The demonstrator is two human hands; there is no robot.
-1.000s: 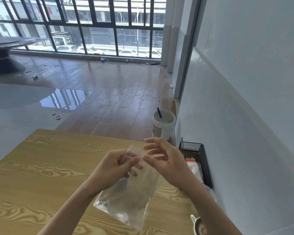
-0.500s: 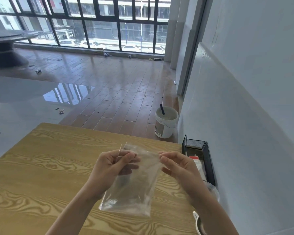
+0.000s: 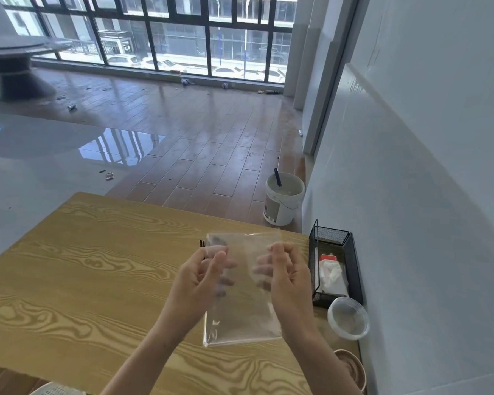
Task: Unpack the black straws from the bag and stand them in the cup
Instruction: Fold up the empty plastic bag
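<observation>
A clear plastic bag hangs upright over the wooden table, held at its upper part by both hands. My left hand grips the left side and my right hand grips the right side, fingers curled behind the film. Thin black tips, apparently the black straws, poke up just above my left hand at the bag's top left corner. The rest of them is hidden. A brown paper cup stands at the table's right edge, below my right forearm.
A black mesh basket holding a tissue pack sits against the white wall. A clear plastic lid or bowl lies in front of it. A white bucket stands on the floor beyond the table.
My right hand has taken hold of the bag's right side, and the hands have moved apart, stretching the bag flat and square. The black tips now show above my left hand.
</observation>
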